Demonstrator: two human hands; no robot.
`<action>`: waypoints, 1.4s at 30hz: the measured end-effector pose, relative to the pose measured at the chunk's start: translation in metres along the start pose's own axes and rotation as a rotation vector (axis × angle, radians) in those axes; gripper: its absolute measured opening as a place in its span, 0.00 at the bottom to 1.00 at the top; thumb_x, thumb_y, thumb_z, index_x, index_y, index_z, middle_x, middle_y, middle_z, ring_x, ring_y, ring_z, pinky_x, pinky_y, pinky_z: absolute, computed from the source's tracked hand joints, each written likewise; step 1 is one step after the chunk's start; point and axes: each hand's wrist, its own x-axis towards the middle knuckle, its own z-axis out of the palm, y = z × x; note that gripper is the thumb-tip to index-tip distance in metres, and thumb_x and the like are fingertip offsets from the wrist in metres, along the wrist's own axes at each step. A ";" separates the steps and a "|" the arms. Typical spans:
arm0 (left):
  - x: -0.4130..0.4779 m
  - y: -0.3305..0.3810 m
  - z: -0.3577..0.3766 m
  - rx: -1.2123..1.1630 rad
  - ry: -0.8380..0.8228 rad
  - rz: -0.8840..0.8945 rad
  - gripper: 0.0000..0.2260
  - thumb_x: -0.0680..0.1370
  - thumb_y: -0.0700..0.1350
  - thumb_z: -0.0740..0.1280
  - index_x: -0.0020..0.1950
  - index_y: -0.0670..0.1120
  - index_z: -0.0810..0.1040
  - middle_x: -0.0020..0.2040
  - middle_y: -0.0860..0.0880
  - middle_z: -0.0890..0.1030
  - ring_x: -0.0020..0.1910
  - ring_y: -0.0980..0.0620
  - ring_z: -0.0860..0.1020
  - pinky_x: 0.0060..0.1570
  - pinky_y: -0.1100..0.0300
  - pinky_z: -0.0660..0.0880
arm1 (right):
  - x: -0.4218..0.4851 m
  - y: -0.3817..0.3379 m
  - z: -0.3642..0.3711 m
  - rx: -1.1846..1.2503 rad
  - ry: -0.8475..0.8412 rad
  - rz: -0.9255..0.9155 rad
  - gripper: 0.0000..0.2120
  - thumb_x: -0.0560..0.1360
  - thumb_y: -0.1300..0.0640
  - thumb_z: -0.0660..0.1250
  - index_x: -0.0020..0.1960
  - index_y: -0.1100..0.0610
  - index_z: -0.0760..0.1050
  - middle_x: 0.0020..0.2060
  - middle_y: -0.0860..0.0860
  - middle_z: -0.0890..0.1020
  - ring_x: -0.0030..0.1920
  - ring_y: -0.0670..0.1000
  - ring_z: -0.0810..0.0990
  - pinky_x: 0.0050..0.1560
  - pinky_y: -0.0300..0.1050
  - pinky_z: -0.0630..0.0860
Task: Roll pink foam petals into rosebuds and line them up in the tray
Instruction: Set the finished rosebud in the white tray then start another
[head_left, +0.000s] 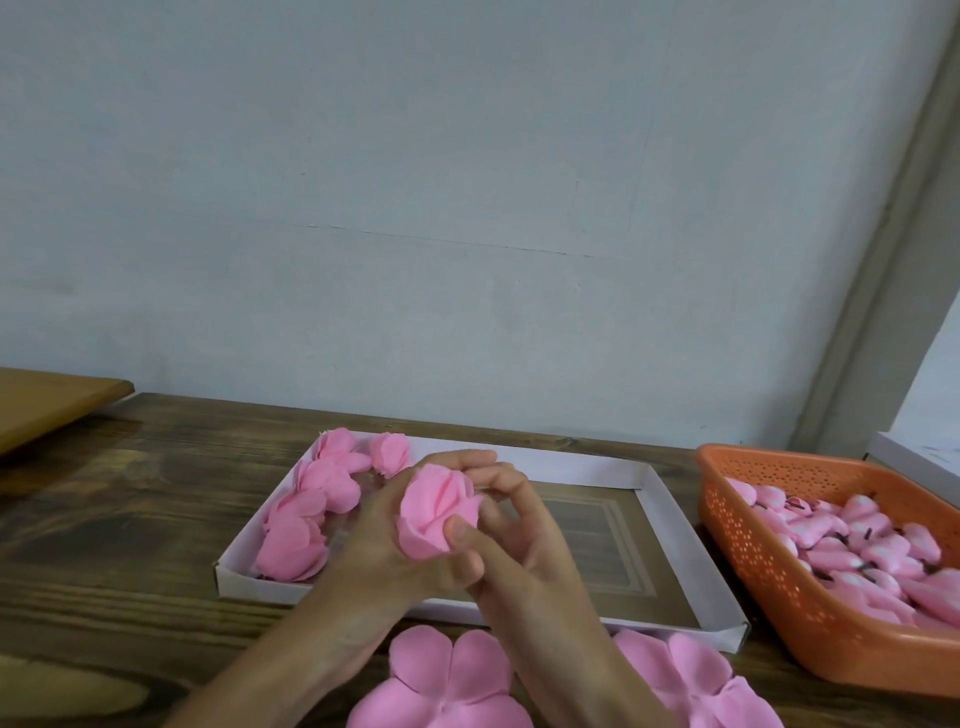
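A pink foam rosebud (434, 512) is held above the white cardboard tray (660, 499). My left hand (389, 545) grips it from the left and below, thumb pressed on its front. My right hand (524, 530) curls round its right side and back. Several finished rosebuds (306, 514) lie in a line along the tray's left side, with one more (389, 453) at the far left corner. Flat pink foam petal pieces (452, 680) lie on the table in front of the tray, partly hidden by my forearms.
An orange perforated plastic basket (748, 525) at the right holds several small pink buds with dark stems. The dark wooden table (104, 519) stretches left. A lighter wooden board (47, 400) sits at the far left. A pale wall stands close behind.
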 end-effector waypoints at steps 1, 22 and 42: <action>-0.001 0.000 0.002 0.003 0.030 -0.001 0.34 0.60 0.59 0.85 0.64 0.51 0.83 0.63 0.42 0.83 0.64 0.39 0.80 0.61 0.40 0.79 | 0.000 0.001 0.000 -0.041 -0.003 -0.035 0.10 0.80 0.64 0.70 0.59 0.58 0.74 0.58 0.61 0.83 0.60 0.56 0.83 0.57 0.47 0.80; 0.006 -0.007 -0.003 0.268 0.258 0.137 0.16 0.66 0.51 0.81 0.48 0.47 0.81 0.43 0.41 0.83 0.44 0.39 0.83 0.43 0.45 0.82 | -0.005 -0.015 -0.010 -0.984 -0.076 -0.487 0.22 0.73 0.62 0.62 0.65 0.50 0.80 0.63 0.44 0.78 0.68 0.53 0.76 0.66 0.44 0.73; 0.021 0.003 0.012 -0.558 0.204 -0.279 0.13 0.62 0.43 0.73 0.43 0.41 0.77 0.52 0.32 0.80 0.56 0.32 0.82 0.45 0.47 0.79 | -0.001 0.000 -0.009 -1.244 0.125 -0.596 0.07 0.74 0.46 0.75 0.52 0.42 0.83 0.59 0.40 0.73 0.57 0.42 0.78 0.54 0.32 0.74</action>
